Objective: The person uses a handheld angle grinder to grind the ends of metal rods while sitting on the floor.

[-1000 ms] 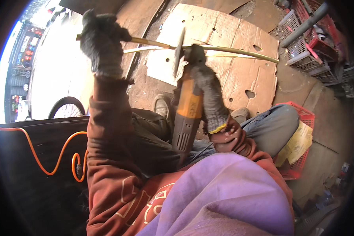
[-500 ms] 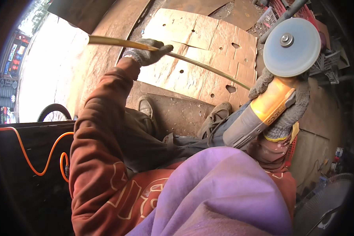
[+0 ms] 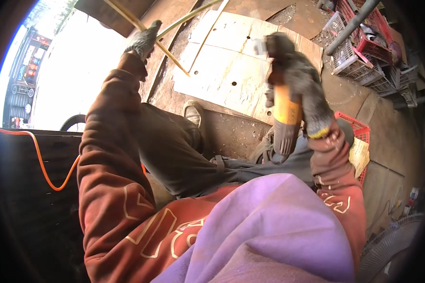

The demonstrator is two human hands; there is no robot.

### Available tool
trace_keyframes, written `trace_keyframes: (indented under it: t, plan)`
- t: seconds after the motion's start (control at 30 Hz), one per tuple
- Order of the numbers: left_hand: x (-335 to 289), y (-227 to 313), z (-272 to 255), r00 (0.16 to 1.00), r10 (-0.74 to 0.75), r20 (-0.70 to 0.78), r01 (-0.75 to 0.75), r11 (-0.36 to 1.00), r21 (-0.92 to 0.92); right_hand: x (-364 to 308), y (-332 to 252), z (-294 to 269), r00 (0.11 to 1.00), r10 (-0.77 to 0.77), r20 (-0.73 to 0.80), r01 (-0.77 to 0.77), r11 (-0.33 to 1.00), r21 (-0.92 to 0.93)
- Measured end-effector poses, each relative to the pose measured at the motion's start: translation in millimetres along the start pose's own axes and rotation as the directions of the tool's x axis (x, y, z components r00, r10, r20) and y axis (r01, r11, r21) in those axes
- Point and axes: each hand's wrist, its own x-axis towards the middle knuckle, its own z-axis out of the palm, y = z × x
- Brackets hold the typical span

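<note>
My left hand (image 3: 145, 41), in a grey knit work glove, is closed around a thin brass-coloured metal strip (image 3: 174, 57) at the upper left. More strips of the same colour cross or join it there; how they connect I cannot tell. In my right hand (image 3: 308, 79), gloved in grey with a yellow cuff edge, is a yellow and grey angle grinder (image 3: 287, 107). Its head points away from me and is blurred, so the disc cannot be made out clearly. The grinder is held over a flattened cardboard sheet (image 3: 222, 82) with several holes, apart from the strips.
White and red plastic crates (image 3: 356, 66) and a grey pipe (image 3: 352, 29) stand at the far right. Beside my right forearm is a red basket (image 3: 359, 123). A fan (image 3: 392, 245) is at the lower right. An orange cord (image 3: 45, 174) hangs over a dark panel at left.
My left hand has moved left and away from me, swinging the strips around. The grinder has come left and turned, so its pale disc no longer faces up.
</note>
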Motion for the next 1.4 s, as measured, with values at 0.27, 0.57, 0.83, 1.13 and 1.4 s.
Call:
trace_keyframes:
  t: [0.27, 0.57, 0.83, 1.13, 1.4]
  plan:
    - [19, -68, 37, 0.908, -0.365, 0.205, 0.419, 0.787, -0.453, 90, 142, 47, 0.870, 0.437, -0.226, -0.479, 0.857, -0.188]
    - [73, -142, -199, 0.802, 0.590, 0.093, 0.071, 0.061, -0.996, 93, 255, 58, 0.807, 0.567, -0.162, -0.521, 0.814, 0.257]
    - [57, -121, -207, 0.940, -0.247, -0.236, -0.187, 0.205, -0.961, 124, 297, 44, 0.808, 0.556, -0.197, -0.480, 0.813, 0.330]
    - [40, -69, -170, 0.949, -0.016, -0.314, -0.126, 0.896, -0.425, 144, 323, 28, 0.780, 0.508, -0.367, -0.498, 0.858, 0.129]
    - [54, -83, -232, 0.987, 0.117, -0.108, -0.155, 0.851, -0.502, 148, 353, -5, 0.678, 0.642, -0.358, -0.524, 0.764, 0.377]
